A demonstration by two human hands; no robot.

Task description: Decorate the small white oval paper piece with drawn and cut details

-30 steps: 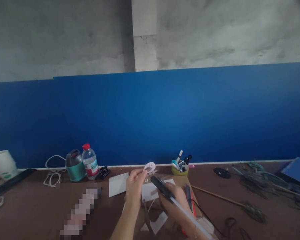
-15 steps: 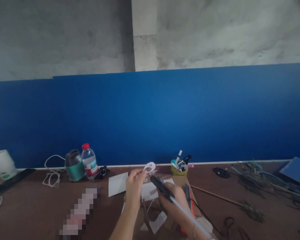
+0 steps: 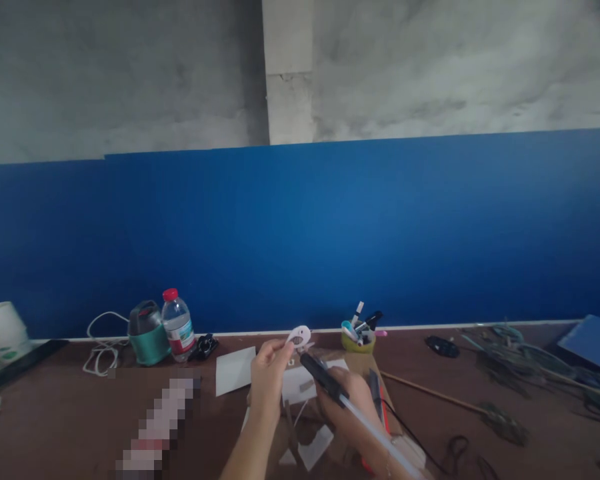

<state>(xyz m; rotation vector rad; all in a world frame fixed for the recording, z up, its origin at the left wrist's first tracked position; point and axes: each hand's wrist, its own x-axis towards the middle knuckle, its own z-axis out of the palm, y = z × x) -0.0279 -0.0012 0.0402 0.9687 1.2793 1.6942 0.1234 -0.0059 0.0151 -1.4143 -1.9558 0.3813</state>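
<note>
Between the thumb and fingers of my left hand [image 3: 270,367] is a small white bird-shaped cutout [image 3: 301,333] with dark markings. My right hand [image 3: 347,393] is wrapped round a black glue gun [image 3: 325,380], and a long translucent glue stick [image 3: 375,430] runs out of its back end toward me. The gun's nozzle is hard to make out; it lies close to the cutout, and I cannot tell whether they touch. Below the hands, white paper [image 3: 297,385] and cut paper scraps [image 3: 316,447] lie on a brown board [image 3: 367,364].
A yellow-green cup [image 3: 351,343] of pens stands behind my right hand. To the left are a white sheet [image 3: 235,371], a water bottle [image 3: 179,327] and a teal-and-grey container [image 3: 149,340]. Rightward lie a thin stick [image 3: 430,388], a black mouse [image 3: 442,346] and tangled greenery [image 3: 510,360].
Hardly anything differs. The bird cutout has tilted or shifted very slightly in my left hand, and the whole view has moved a touch.
</note>
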